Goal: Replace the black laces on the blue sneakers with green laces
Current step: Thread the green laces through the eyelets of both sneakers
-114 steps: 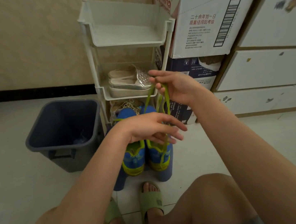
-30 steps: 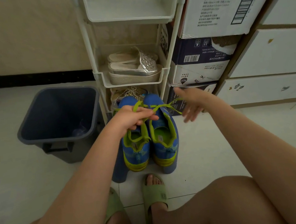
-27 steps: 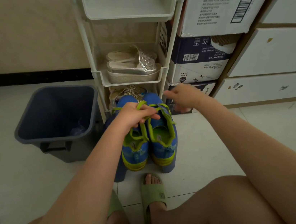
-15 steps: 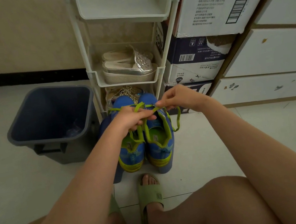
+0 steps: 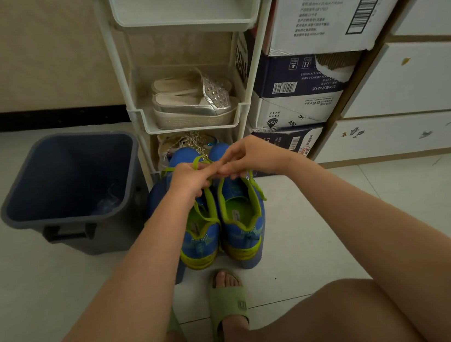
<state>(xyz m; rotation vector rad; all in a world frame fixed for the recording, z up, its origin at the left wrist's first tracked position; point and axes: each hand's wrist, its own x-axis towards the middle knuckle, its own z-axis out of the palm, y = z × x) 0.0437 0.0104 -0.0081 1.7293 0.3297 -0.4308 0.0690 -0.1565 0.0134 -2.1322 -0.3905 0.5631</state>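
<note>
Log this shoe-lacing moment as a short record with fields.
left hand: grips the green lace above the sneakers
right hand: pinches the same lace, fingertips meeting the left hand's
blue sneakers: pair side by side, toes towards the rack, green laces in them
black laces: none in view
bin: dark, open, left of the sneakers
rack: white, behind the sneakers, silver sandals on its middle shelf

The tiled floor [image 5: 326, 229] carried a dark bin [image 5: 112, 237], the white rack [image 5: 192, 126], stacked boxes [image 5: 296, 104], my green slipper [image 5: 228, 308] and a blue stool [image 5: 154, 197] under the sneakers [image 5: 243, 226].
</note>
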